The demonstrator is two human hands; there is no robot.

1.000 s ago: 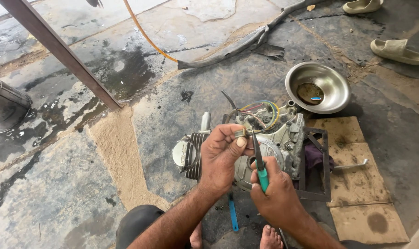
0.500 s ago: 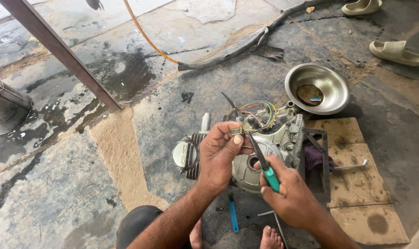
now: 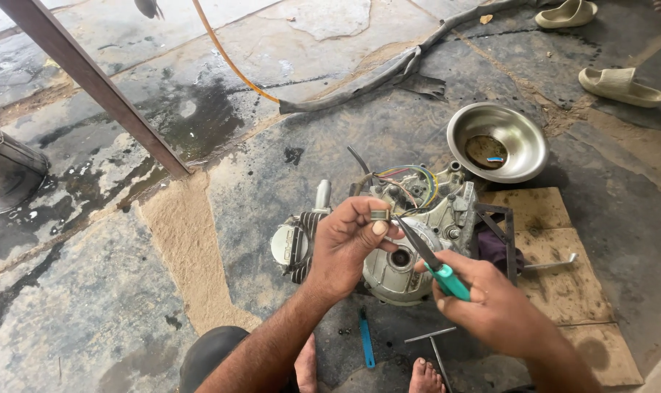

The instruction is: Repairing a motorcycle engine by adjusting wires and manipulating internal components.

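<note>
A grey motorcycle engine [image 3: 407, 240] with coloured wires lies on the stone floor in front of me. My left hand [image 3: 349, 244] hovers over it and pinches a small metal ring [image 3: 378, 215] between thumb and fingers. My right hand [image 3: 491, 302] grips pliers with green handles [image 3: 436, 263]; their dark jaws point up toward the ring and nearly touch it.
A steel bowl [image 3: 498, 142] with small parts stands behind the engine. Cardboard [image 3: 563, 284] lies to the right under a dark frame. A blue tool [image 3: 365, 340] and a T-handle wrench [image 3: 436, 346] lie near my feet. A slanted metal bar [image 3: 90, 80], a hose and sandals lie farther off.
My left hand has lifted the ring slightly away from the engine. My right hand has drawn back to the right and tilted the pliers so that their tip meets the ring.
</note>
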